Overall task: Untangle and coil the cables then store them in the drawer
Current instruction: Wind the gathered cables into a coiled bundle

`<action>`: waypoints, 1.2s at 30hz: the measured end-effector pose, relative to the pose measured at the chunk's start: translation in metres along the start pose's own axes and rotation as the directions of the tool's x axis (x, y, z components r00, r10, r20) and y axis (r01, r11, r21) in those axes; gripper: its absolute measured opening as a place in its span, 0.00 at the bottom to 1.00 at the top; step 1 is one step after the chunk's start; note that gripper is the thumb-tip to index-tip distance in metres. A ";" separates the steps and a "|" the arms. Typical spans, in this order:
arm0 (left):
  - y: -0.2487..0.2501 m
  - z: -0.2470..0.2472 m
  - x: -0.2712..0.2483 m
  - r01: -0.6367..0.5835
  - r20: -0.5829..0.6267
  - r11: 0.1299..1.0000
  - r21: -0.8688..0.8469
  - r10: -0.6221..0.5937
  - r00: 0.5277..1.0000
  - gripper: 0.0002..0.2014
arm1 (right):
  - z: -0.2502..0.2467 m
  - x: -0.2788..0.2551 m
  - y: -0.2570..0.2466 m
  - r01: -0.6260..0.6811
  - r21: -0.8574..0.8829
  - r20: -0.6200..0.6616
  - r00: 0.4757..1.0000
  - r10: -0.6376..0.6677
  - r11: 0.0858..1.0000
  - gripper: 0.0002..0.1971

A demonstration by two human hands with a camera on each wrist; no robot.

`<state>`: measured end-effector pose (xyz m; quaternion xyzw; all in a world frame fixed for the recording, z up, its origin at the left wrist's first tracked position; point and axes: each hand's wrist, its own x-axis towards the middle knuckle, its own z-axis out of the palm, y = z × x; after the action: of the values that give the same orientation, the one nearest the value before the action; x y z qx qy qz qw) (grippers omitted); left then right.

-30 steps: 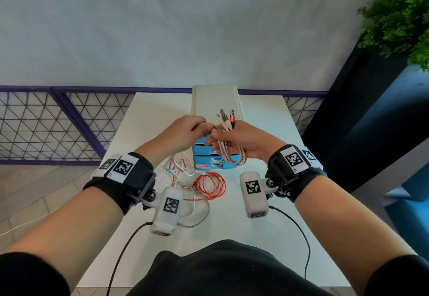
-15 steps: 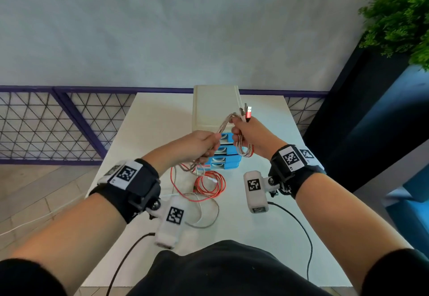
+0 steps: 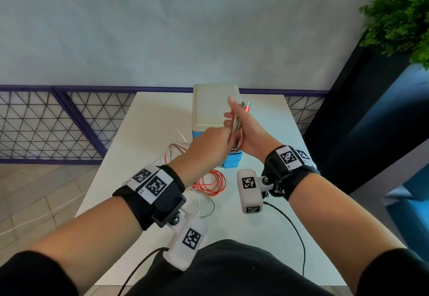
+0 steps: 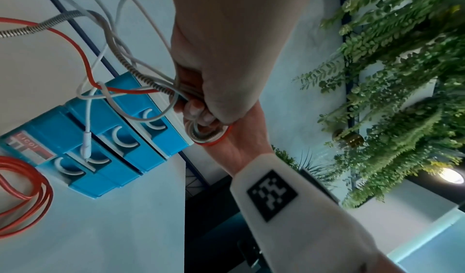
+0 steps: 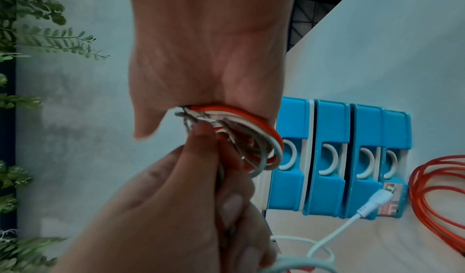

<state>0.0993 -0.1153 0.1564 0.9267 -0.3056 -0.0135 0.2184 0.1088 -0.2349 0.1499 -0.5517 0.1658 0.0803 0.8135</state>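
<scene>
cable coil (image 3: pixel 237 126) sits looped in the right hand (image 3: pixel 251 134), fingers curled over it, above the drawer unit (image 3: pixel 214 104); left hand (image 3: pixel 210 143) fingertips (image 5: pixel 201 136) pinch trailing strands at its lower edge.

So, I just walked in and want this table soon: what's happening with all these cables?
A person is coiling cables. Their right hand holds a cable bundle of orange, white and braided loops, while the left hand grips the loose strands trailing from it towards the table. An orange coil lies in front of the blue drawer unit. Its drawers all look shut, so the held bundle is not yet stored.
</scene>
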 end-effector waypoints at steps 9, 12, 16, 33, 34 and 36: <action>-0.003 -0.001 -0.006 0.093 0.297 0.920 -0.380 0.027 0.954 0.17 | 0.000 0.011 0.004 0.095 -0.040 -0.064 0.993 -0.098 0.995 0.13; -0.006 -0.005 -0.012 0.139 0.414 0.873 -0.468 0.078 0.907 0.20 | 0.000 0.012 0.002 0.092 0.062 -0.054 0.995 -0.089 0.994 0.16; -0.021 0.005 -0.018 0.141 0.419 0.896 -0.421 0.054 0.906 0.21 | 0.002 0.009 -0.001 0.038 0.241 0.014 0.999 -0.042 0.970 0.19; -0.044 0.013 -0.024 0.192 0.357 0.805 -0.561 0.027 0.934 0.20 | 0.004 0.006 -0.009 0.251 -0.210 -0.122 0.952 -0.280 0.945 0.13; -0.038 0.011 -0.023 0.185 0.289 0.788 -0.587 -0.009 0.957 0.22 | 0.005 0.006 -0.009 0.253 -0.218 -0.120 0.952 -0.283 0.943 0.13; -0.031 0.009 -0.018 0.109 0.073 0.799 -0.592 -0.082 0.994 0.20 | 0.008 0.006 -0.007 0.266 -0.250 -0.112 0.947 -0.300 0.931 0.14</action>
<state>0.1002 -0.0866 0.1335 0.8253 -0.2437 -0.1396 0.4899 0.1178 -0.2299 0.1567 -0.6653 0.1339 -0.0605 0.7320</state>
